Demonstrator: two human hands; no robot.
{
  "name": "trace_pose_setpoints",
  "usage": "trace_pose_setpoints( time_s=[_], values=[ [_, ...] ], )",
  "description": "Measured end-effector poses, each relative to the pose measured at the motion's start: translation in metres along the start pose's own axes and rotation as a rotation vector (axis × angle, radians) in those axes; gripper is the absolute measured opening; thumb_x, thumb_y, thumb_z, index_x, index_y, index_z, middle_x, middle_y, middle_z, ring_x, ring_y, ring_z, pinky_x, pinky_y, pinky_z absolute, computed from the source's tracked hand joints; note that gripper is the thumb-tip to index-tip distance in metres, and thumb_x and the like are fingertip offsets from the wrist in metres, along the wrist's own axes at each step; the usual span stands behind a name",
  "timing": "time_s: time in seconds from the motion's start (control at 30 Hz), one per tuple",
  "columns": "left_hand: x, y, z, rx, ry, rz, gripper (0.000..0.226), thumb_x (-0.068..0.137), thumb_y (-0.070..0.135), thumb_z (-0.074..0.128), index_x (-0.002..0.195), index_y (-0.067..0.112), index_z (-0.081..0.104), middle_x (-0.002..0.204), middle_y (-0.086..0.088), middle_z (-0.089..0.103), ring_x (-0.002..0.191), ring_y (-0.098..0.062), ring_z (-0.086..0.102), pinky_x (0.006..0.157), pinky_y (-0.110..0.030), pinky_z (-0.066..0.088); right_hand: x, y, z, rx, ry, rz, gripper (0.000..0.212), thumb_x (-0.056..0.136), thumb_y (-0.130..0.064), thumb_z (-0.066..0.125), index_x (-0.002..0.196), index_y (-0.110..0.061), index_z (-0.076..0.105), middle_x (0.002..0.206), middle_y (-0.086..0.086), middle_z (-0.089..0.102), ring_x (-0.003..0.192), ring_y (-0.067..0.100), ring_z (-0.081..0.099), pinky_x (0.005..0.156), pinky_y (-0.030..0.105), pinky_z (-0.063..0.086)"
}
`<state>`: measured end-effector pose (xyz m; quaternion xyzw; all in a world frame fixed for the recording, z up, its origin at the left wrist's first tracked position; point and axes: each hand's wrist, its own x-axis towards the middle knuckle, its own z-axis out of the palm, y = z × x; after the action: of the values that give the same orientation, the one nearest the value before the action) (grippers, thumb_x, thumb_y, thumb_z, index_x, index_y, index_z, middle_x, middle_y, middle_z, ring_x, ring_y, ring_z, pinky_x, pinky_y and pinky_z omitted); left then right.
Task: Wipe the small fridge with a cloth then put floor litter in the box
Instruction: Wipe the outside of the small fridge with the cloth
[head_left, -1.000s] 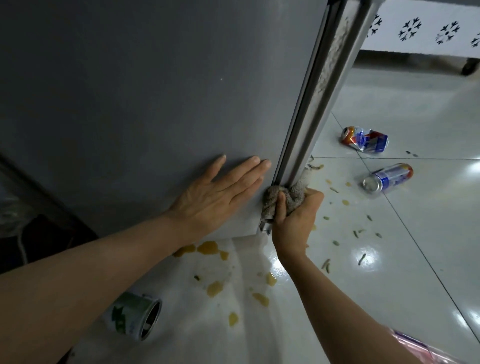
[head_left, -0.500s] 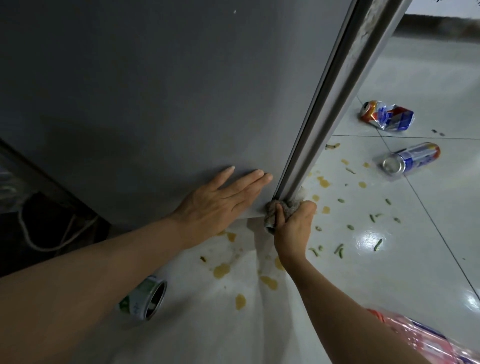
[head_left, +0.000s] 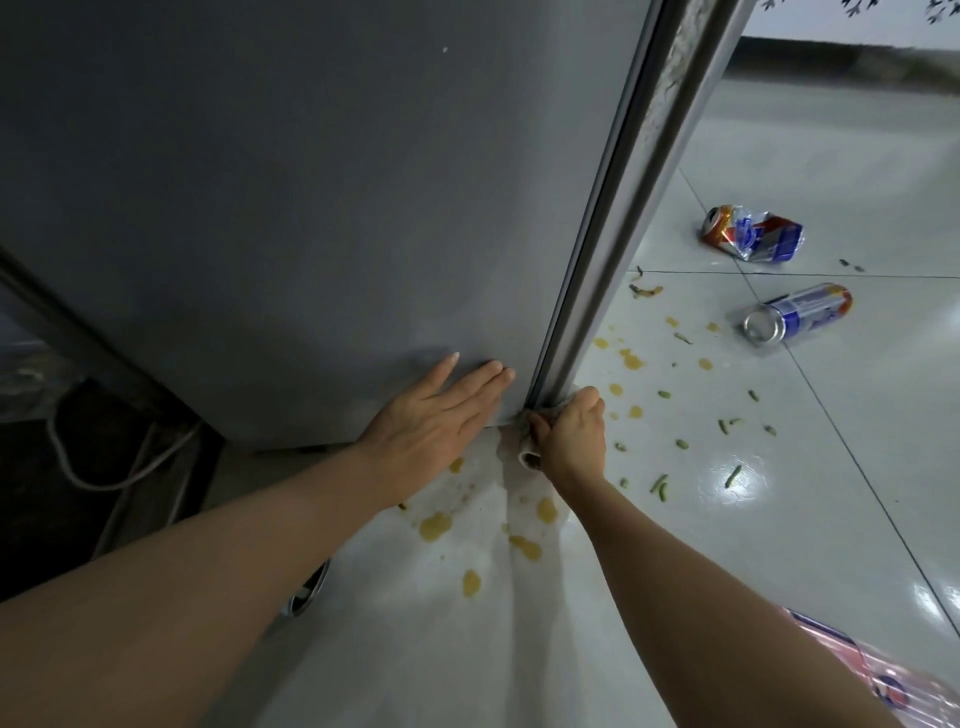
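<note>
The left hand (head_left: 436, 410) lies flat on the grey side of the fridge (head_left: 311, 208) near its bottom edge, fingers (head_left: 480, 379) straight and close together, while the right hand (head_left: 571, 436) curls its fingers round a bunched grey cloth (head_left: 527, 452) pressed against the foot of the fridge's front corner, just above the floor (head_left: 779, 519). The fridge panel looks plain and dull, its door seal speckled with grime. A crushed can (head_left: 753, 239) and a blue can (head_left: 797, 319) lie well to the right among yellow spills and green scraps; their labels cannot be read.

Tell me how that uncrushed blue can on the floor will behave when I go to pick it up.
The blue can lies on its side on the glossy tile floor, so a nudge will probably roll it. Its open mouth suggests it is empty and light. The thin wall may dent; the can behind it is already crushed.
</note>
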<state>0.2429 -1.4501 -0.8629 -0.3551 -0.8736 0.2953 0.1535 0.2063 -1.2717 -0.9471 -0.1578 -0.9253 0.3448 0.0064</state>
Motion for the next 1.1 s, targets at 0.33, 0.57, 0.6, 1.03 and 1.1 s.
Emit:
trace_pose_setpoints(
  time_s=[0.33, 0.57, 0.6, 1.03, 1.1],
  values=[
    [-0.017, 0.006, -0.023, -0.340, -0.244, 0.000, 0.082, 0.068, 0.005, -0.020, 0.146, 0.002, 0.003, 0.157, -0.015, -0.006, 0.144, -0.029, -0.008, 0.100, -0.044, -0.029, -0.031, 0.002, -0.035, -0.068, -0.014, 0.019, 0.039, 0.084, -0.021, 0.067, 0.107, -0.003, 0.040, 0.112, 0.017, 0.050, 0.099, 0.033, 0.051, 0.078, 0.040, 0.046],
    [-0.032, 0.005, -0.074, -0.565, -0.431, -0.136, 0.073, 0.084, 0.004, 0.041, 0.147, 0.007, 0.003, 0.157, -0.011, -0.003, 0.145, -0.025, -0.004, 0.114, -0.048, -0.005, -0.062, -0.035, -0.107, -0.022, -0.075, 0.020, 0.036, 0.083, -0.011, 0.063, 0.112, -0.002, 0.043, 0.116, 0.015, 0.052, 0.104, 0.033, 0.052, 0.085, 0.042, 0.046],
    [-0.036, 0.003, -0.086, -0.585, -0.437, -0.138, 0.076, 0.082, 0.004, 0.045, 0.147, 0.008, 0.005, 0.157, -0.010, -0.002, 0.145, -0.025, -0.002, 0.114, -0.049, -0.002, -0.068, -0.042, -0.121, 0.002, -0.093, 0.037, 0.035, 0.082, -0.009, 0.062, 0.111, -0.003, 0.044, 0.114, 0.014, 0.054, 0.102, 0.033, 0.054, 0.083, 0.041, 0.047],
    [-0.047, -0.090, -0.289, -0.868, -0.599, -0.209, 0.083, 0.081, -0.002, 0.045, 0.148, 0.014, 0.000, 0.158, -0.003, 0.001, 0.143, -0.019, 0.007, 0.116, -0.039, 0.008, -0.140, -0.162, -0.321, 0.146, -0.274, 0.244, 0.036, 0.071, 0.003, 0.041, 0.104, -0.011, 0.046, 0.100, 0.018, 0.062, 0.090, 0.037, 0.063, 0.071, 0.054, 0.055],
    [-0.038, -0.116, -0.326, -0.883, -0.597, -0.224, 0.081, 0.084, -0.001, 0.044, 0.148, 0.016, -0.001, 0.158, -0.002, 0.001, 0.143, -0.017, 0.008, 0.116, -0.038, 0.008, -0.146, -0.184, -0.356, 0.162, -0.266, 0.257, 0.036, 0.072, 0.004, 0.042, 0.104, -0.012, 0.046, 0.096, 0.018, 0.063, 0.087, 0.037, 0.063, 0.070, 0.052, 0.056]
  ],
)
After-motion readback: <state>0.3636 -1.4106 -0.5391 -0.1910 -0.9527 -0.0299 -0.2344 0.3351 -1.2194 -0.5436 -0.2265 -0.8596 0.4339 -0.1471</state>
